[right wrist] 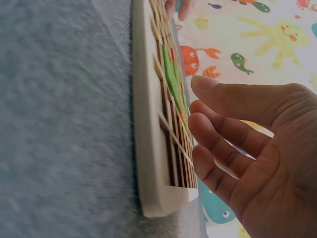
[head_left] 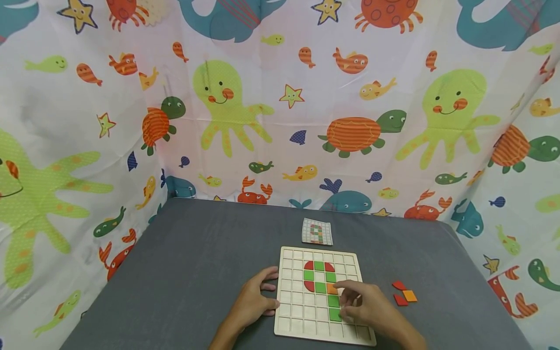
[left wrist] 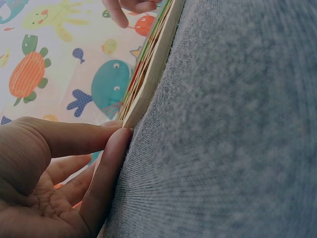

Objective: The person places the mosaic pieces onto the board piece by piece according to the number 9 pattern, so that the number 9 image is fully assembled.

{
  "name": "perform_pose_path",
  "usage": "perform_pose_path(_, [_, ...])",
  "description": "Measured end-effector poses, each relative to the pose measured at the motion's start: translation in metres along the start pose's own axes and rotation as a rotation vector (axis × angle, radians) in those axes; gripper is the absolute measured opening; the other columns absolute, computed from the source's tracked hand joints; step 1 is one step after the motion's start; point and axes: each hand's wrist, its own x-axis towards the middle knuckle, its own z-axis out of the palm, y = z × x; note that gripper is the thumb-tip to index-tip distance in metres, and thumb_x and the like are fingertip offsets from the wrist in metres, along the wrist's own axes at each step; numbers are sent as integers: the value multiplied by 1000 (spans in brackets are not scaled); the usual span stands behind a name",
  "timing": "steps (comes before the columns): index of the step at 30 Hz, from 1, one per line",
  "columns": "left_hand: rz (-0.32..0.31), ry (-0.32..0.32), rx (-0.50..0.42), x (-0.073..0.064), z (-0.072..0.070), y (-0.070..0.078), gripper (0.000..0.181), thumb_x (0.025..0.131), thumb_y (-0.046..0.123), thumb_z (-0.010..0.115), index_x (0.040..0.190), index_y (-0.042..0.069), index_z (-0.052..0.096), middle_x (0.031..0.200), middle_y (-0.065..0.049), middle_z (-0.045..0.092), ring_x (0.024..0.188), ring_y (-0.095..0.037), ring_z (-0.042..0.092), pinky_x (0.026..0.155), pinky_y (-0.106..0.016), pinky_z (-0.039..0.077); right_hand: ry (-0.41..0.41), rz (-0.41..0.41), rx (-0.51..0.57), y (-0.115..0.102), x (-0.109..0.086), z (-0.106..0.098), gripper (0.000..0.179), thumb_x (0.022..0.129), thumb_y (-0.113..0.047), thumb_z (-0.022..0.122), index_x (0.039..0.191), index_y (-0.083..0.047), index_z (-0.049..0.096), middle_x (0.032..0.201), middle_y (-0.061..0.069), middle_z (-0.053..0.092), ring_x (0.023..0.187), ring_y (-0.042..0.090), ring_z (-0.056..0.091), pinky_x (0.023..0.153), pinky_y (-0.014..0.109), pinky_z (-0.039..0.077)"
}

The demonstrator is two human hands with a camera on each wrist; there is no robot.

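A pale wooden grid board [head_left: 302, 311] lies on the dark cloth, holding several green square tiles [head_left: 334, 315], red quarter-round tiles [head_left: 309, 286] and an orange tile [head_left: 332, 288]. My left hand [head_left: 251, 299] touches the board's left edge, thumb and forefinger spaced along it; in the left wrist view, the fingers [left wrist: 74, 136] meet the rim. Over the board's right side hovers my right hand [head_left: 367, 306], its fingertips near the orange and lower green tiles. The right wrist view shows its fingers [right wrist: 223, 144] loosely bent, thumb apart, with nothing visible between them.
Behind the board lies a small printed card [head_left: 317, 231] with a coloured grid pattern. Two red pieces [head_left: 400, 300] and an orange square [head_left: 410, 295] lie loose to the right. A sea-animal curtain [head_left: 280, 160] surrounds the grey cloth-covered table [head_left: 197, 253].
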Motion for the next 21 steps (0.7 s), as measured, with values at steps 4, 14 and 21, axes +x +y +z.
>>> perform_pose_path(4, [5,1,1,0,0,-1,85,76,-16,81,153,12,56,148,-15,60,121,-34,63,59,-39,65,68,-14,-5,-1,-1,-6,47,87,-11,86,132,-4,71,92,-3,70,81,4,63,69,25,56])
perform_pose_path(14, [5,-6,-8,1,0,-1,86,76,-15,82,153,12,56,148,-15,59,121,-33,63,60,-40,65,290,65,-47,4,-3,-17,45,86,-10,88,129,-8,74,91,-6,71,83,6,64,72,25,57])
perform_pose_path(21, [7,-9,0,1,-1,0,86,75,-17,81,153,11,56,148,-16,59,120,-33,63,59,-40,65,429,45,-128,20,-7,-26,47,84,-4,88,128,-8,74,94,-3,73,82,2,63,71,26,59])
